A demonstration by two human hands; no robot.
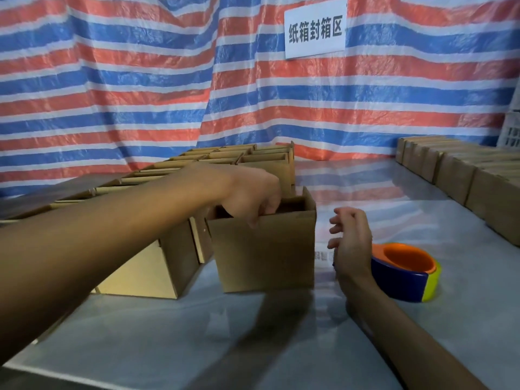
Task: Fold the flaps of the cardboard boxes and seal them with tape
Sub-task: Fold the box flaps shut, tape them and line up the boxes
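A striped tarp (pixel 112 94) hangs behind the open cardboard box (pixel 267 257), which stands on the grey counter (pixel 197 347). A left row of boxes (pixel 146 266) touches it; a right row of boxes (pixel 464 178) lies well apart. The tape dispenser (pixel 405 280) sits right of the box. The left hand (pixel 253 195) grips the box's near top edge. The right hand (pixel 351 243) hovers just right of it, fingers loose, holding nothing.

On my feed the left hand (pixel 253 195) grips the near rim of an open cardboard box (pixel 264 254), thumb outside, fingers curled inside. The right hand (pixel 351 243) hovers just right of it, fingers loosely spread, holding nothing. Behind that hand a tape dispenser (pixel 408 274) (blue and yellow, orange core) lies on the table (pixel 197 333). More open boxes (pixel 149 266) crowd the left, and a row of boxes (pixel 461 178) lines the right.
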